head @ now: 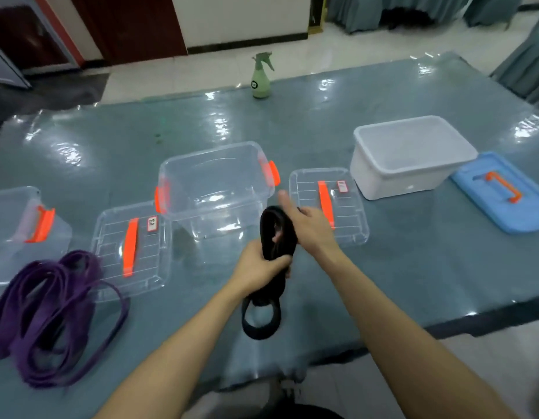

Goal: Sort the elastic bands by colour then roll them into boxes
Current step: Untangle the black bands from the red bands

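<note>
A black elastic band is bunched upright above the table's near middle. My left hand grips its middle, and a loop hangs below the fist. My right hand holds the bundle's top, fingers curled round it and thumb raised. A pile of purple elastic bands lies loose at the near left. Just beyond my hands stands a clear box with orange latches, open and with nothing in it. A second clear box sits at the far left and an open white box at the right.
Two clear lids with orange handles lie flat beside the clear boxes. A blue lid rests at the right edge. A green spray bottle stands at the table's far edge. The table has a glossy teal cover.
</note>
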The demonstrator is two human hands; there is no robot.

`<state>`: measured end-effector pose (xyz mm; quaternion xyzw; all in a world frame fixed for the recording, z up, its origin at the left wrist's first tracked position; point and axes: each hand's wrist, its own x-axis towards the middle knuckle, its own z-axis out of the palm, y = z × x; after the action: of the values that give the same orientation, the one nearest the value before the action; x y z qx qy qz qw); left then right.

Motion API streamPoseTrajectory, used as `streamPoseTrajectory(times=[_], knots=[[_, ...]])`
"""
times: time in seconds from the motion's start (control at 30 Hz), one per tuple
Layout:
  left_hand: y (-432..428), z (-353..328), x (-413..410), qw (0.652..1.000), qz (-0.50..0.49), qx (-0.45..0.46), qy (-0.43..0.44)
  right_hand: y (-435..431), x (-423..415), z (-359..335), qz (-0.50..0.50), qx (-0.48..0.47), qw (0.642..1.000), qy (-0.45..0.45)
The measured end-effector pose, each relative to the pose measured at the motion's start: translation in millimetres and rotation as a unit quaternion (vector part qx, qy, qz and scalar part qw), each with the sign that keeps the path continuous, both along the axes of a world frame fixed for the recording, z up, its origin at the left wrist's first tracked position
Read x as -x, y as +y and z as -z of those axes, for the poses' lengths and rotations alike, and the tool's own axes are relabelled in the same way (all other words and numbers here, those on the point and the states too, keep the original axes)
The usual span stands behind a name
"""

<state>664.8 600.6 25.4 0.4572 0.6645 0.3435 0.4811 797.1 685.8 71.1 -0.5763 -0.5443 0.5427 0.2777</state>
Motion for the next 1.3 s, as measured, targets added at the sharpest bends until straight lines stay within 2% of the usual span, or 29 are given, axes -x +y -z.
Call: streamPoseTrajectory(times=[0.1,0.17,0.23,0.4,0.6,0.73,0.9,0.97,1.1,1.17,1.23,1.3], knots=[[23,-4,-11,0.999,0.035,0.012,0.018,24,-27,8,0.051,0.011,0.998,-0.033],[35,0,-8,0.997,0.054,0.042,0.048,26,-53,29,0.062,-0.057,0.984,-0.158],[41,10,2,0.993,0.031,0.073,0.090,30,-78,56,0.066,-0.138,0.947,-0.282],[47,24,16,0.977,-0.019,0.139,0.160,70,-77,107,-0.002,-0.108,0.927,-0.360],[54,26,21,0.953,-0.032,0.180,0.242,129,-62,126,-0.007,-0.080,0.913,-0.399],[55,22,23,0.929,-0.021,0.185,0.320,136,-53,131,-0.018,-0.088,0.920,-0.382],[59,25,22,0.932,-0.029,0.201,0.299,141,-33,132,-0.050,-0.097,0.923,-0.368],[62,24,18,0.940,-0.033,0.203,0.271,133,-34,127,-0.038,-0.097,0.938,-0.331],[75,24,3,0.959,-0.046,0.186,0.207,61,-54,118,0.025,-0.150,0.970,-0.192],[84,27,-6,0.972,-0.059,0.183,0.135,12,-62,115,0.035,-0.167,0.974,-0.149],[87,29,-14,0.970,-0.064,0.231,0.039,-29,-65,114,0.018,-0.176,0.976,-0.129],[81,35,-15,0.962,-0.067,0.262,0.024,-51,-61,121,-0.032,-0.179,0.971,-0.152]])
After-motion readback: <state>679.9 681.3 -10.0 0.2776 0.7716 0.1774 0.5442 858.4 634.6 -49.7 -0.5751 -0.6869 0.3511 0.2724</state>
